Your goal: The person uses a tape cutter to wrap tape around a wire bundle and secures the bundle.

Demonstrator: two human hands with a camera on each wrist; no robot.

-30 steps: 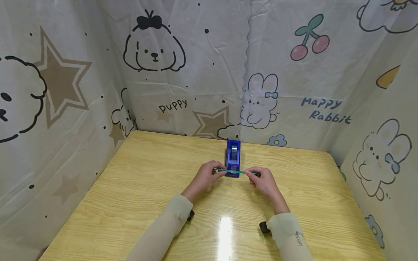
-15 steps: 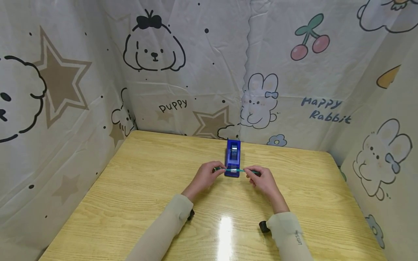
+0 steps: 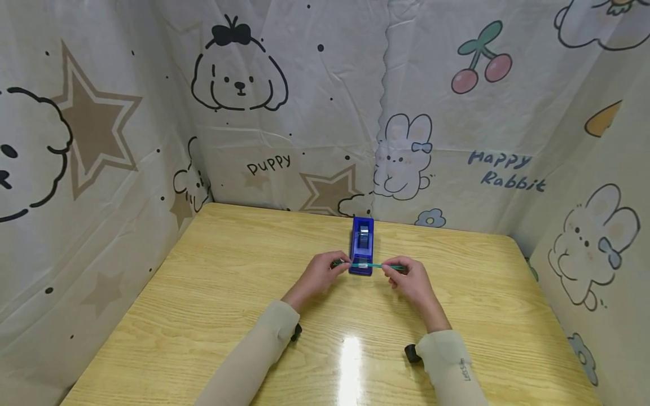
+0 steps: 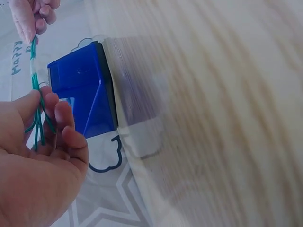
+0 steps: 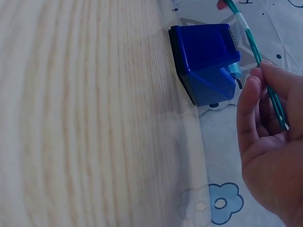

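Note:
A bundle of thin green strands stretches level between both hands, with a shiny clear band of tape around its middle. My left hand pinches one end between thumb and fingers. In the left wrist view, several loose strand ends fan out over that palm. The other end is pinched by my right hand, and its strand tips show in the right wrist view. Just beyond and below the bundle, a blue tape dispenser stands on the table, holding a roll of clear tape.
The wooden table runs back to a printed curtain, which also encloses both sides. The dispenser stands near the table's back edge. A light reflection lies on the tabletop between the forearms. Dark straps or devices show at both cuffs.
The bundle has shifted very slightly and its strands lie closer together. My right hand has moved a touch to the right. The dispenser has stayed in place.

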